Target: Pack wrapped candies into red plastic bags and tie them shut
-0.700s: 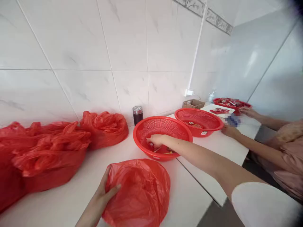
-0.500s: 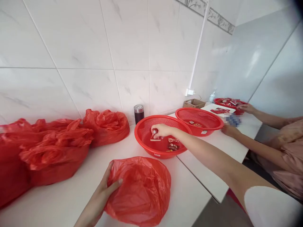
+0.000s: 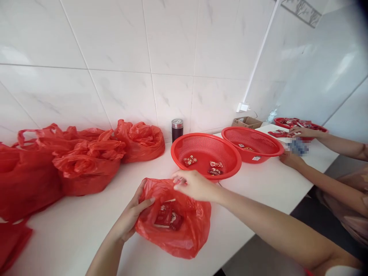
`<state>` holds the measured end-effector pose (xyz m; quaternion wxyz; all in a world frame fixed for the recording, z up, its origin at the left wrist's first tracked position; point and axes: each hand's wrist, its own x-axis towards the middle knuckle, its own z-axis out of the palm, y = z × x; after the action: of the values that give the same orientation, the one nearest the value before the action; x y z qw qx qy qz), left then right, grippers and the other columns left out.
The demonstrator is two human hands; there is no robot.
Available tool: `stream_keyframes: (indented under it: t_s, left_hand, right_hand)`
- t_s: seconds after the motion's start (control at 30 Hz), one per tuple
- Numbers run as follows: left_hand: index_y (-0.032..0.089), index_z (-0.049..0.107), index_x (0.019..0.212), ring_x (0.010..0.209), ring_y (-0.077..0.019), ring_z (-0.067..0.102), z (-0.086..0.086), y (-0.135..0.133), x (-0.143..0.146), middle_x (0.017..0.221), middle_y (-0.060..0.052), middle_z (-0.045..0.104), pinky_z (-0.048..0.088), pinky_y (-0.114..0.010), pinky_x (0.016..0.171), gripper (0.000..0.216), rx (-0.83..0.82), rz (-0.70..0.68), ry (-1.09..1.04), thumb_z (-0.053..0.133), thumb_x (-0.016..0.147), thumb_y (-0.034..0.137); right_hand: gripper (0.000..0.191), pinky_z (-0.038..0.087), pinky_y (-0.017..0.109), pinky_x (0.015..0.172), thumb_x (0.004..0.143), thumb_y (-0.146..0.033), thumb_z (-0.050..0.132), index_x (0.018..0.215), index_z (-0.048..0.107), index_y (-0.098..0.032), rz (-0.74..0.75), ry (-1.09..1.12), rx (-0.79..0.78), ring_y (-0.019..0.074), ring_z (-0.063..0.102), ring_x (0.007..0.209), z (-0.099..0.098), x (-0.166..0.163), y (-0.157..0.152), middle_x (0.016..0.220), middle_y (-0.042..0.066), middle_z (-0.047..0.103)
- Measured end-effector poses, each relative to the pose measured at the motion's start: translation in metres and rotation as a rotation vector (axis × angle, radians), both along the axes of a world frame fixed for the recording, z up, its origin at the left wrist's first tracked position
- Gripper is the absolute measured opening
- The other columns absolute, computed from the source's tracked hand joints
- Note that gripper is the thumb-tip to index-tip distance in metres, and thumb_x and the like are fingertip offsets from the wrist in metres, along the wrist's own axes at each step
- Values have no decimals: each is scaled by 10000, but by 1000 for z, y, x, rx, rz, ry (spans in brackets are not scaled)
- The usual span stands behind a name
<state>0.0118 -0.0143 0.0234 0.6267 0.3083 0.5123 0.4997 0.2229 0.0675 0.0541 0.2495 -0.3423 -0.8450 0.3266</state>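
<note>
In the head view, the smooth white tabletop was backed by glossy marbled wall tiles. On it, an open red plastic bag was pinched at the rim by the left hand; over it the right hand was curled, its hold unclear.

No lettering legible

Pale print on the red packets in the near bag is too small to read, as are the white label on the right basket and the mark on the flask lid.
</note>
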Motion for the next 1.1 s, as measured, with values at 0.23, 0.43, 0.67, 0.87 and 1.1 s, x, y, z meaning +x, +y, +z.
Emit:
stream_keyframes:
  t_s: [0.23,0.43,0.67,0.87,1.1]
  left_hand:
    - [399,48,1517,1022,-316,680,0,1,-4,1376,-146,549,571,-450,834,1044,-7,-7,-22,737,761,193]
    - [415,139,1506,1038,-318,673,0,2,-4,1395,-114,537,565,-458,852,986,-12,45,-13,735,755,183]
    - [422,126,1507,1095,-307,647,-1,6,-3,1440,-97,497,555,-422,884,981,-37,61,-13,730,765,205]
    - [410,109,1512,1100,-314,640,0,6,-1,1418,-91,523,570,-385,855,980,-33,46,-17,720,772,211]
    - [437,117,1503,1103,-326,637,-9,9,-6,1441,-81,494,579,-403,835,990,-32,25,11,744,758,258]
  right_hand:
    - [563,445,329,920,774,-364,693,1299,525,-247,-165,-542,38,242,555,1151,34,69,99,1327,97,548]
    - [794,468,305,697,534,-324,812,1279,548,-246,-97,-902,-140,271,615,977,-6,112,138,1314,130,512]
    - [425,410,284,568,555,-316,765,944,623,-219,-65,-1043,-209,232,618,743,-15,113,147,949,61,635]
    - [321,421,274,599,713,-399,650,969,614,-210,-92,-926,-180,209,630,795,-1,107,145,948,58,657]
    - [710,474,362,623,574,-512,758,1228,557,-321,-111,-933,-180,278,643,826,-17,90,130,1215,110,569]
